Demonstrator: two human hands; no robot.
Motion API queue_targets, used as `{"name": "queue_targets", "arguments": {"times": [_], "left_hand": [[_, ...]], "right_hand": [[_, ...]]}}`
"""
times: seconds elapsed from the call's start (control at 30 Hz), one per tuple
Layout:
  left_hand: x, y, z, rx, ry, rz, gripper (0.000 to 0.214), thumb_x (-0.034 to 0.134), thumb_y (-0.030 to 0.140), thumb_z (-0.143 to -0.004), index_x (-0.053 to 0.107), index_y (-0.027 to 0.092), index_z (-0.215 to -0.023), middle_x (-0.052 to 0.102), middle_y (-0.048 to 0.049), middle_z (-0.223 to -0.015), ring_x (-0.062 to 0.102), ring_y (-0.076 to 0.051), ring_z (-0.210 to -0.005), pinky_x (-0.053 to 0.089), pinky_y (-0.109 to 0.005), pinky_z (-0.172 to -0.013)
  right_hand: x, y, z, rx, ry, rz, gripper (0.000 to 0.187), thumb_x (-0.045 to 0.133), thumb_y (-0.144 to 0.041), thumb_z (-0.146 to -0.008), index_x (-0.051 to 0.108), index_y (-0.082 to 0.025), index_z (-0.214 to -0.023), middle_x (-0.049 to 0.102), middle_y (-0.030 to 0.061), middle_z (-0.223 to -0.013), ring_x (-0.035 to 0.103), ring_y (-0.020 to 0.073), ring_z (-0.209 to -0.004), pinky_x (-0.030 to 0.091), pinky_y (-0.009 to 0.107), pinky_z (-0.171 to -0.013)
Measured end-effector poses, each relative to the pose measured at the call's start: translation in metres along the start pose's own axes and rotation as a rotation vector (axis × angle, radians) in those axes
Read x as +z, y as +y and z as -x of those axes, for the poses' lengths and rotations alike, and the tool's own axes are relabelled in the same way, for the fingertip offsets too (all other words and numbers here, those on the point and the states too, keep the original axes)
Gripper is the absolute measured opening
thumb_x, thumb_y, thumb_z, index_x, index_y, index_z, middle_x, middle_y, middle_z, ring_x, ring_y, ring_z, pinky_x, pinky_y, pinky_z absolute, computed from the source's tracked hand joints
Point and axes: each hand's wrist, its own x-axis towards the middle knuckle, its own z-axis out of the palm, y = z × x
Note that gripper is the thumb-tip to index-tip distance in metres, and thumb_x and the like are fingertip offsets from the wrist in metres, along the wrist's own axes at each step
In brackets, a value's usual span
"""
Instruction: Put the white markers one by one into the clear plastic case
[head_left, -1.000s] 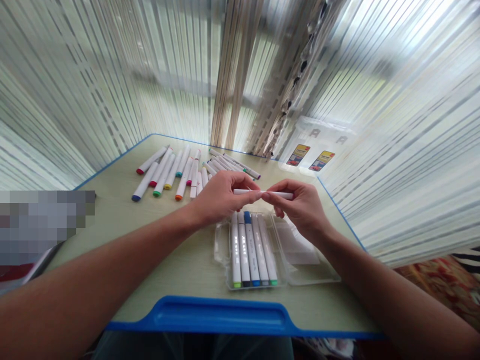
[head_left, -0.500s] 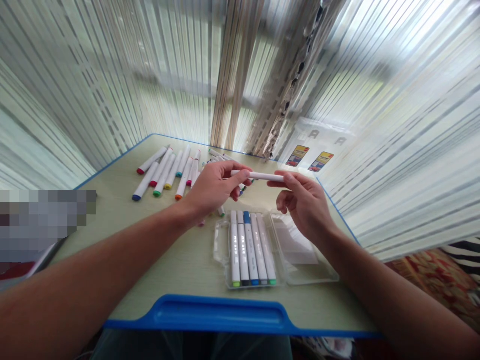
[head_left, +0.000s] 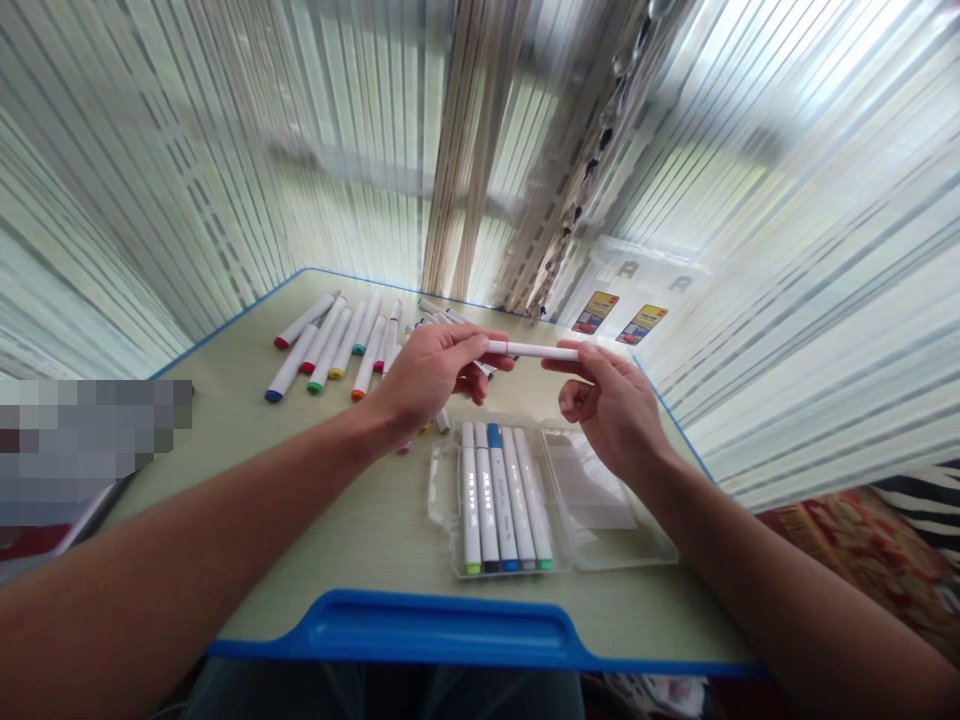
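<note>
Between my two hands a white marker [head_left: 534, 350] is held level above the table. My left hand [head_left: 442, 368] pinches its left end between thumb and fingers, near a thin reddish line on the barrel. At the other end, the thumb and fingers of my right hand [head_left: 611, 395] close on the marker, hiding that tip. Just below lies an open clear plastic case [head_left: 441, 485], with several white markers [head_left: 510, 500] side by side in its left half; one has a blue cap. The case's lid [head_left: 622, 545] is folded out to the right, under my right wrist.
Loose markers [head_left: 326, 350] with coloured ends lie at the back left of the table [head_left: 300, 560]; more are partly hidden behind my left hand. A clear case [head_left: 637, 280] with two labels stands at the back right. String curtains [head_left: 360, 130] hang around the far edges.
Both hands have shifted slightly right with the marker. My left fingers now sit nearer its left end, and the reddish line on the barrel shows.
</note>
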Motion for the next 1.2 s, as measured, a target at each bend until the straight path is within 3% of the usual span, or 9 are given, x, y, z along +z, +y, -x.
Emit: {"name": "queue_targets", "arguments": {"times": [0.4,0.73,0.93,1.07,1.2], "left_hand": [[0.0,0.0,0.002,0.092,-0.01,-0.291,0.021,0.069,0.024,-0.089,0.077,0.008,-0.1,0.073,-0.0061,-0.08,0.056,-0.007,-0.053,0.048,-0.021,-0.053],[0.003,-0.001,0.008,0.081,-0.131,-0.367,0.023,0.08,0.03,-0.08,0.069,0.01,-0.082,0.068,-0.0031,-0.072,0.057,-0.009,-0.056,0.044,-0.021,-0.05],[0.003,-0.004,0.007,0.079,-0.176,-0.36,0.024,0.08,0.031,-0.08,0.071,0.009,-0.085,0.067,-0.0024,-0.072,0.056,-0.008,-0.057,0.043,-0.02,-0.051],[0.002,-0.003,0.004,0.121,-0.139,-0.394,0.02,0.076,0.027,-0.084,0.072,0.008,-0.09,0.069,-0.0035,-0.074,0.054,-0.007,-0.054,0.044,-0.02,-0.051],[0.001,-0.004,0.002,0.158,-0.063,-0.364,0.019,0.069,0.026,-0.09,0.071,0.009,-0.098,0.071,-0.0043,-0.078,0.055,-0.007,-0.052,0.046,-0.021,-0.049]], "right_hand": [[0.001,0.002,0.002,-0.062,-0.065,0.059,0.024,0.084,-0.037,-0.076,0.074,-0.017,-0.084,0.077,0.0035,-0.078,0.052,0.0053,-0.039,0.037,0.02,-0.036],[0.0,0.003,0.011,-0.172,-0.147,0.265,0.028,0.093,-0.034,-0.064,0.076,-0.017,-0.077,0.066,-0.0009,-0.055,0.057,0.0103,-0.041,0.043,0.021,-0.038],[0.0,0.002,0.011,-0.165,-0.132,0.295,0.03,0.095,-0.032,-0.061,0.074,-0.016,-0.074,0.063,-0.0023,-0.052,0.055,0.0089,-0.04,0.042,0.018,-0.036],[0.002,0.002,0.01,-0.152,-0.139,0.212,0.026,0.09,-0.033,-0.07,0.073,-0.015,-0.078,0.065,-0.0023,-0.054,0.054,0.0079,-0.039,0.041,0.018,-0.036],[0.003,0.002,0.008,-0.145,-0.118,0.126,0.022,0.082,-0.033,-0.08,0.071,-0.015,-0.088,0.073,0.0019,-0.07,0.056,0.0077,-0.039,0.04,0.019,-0.035]]}}
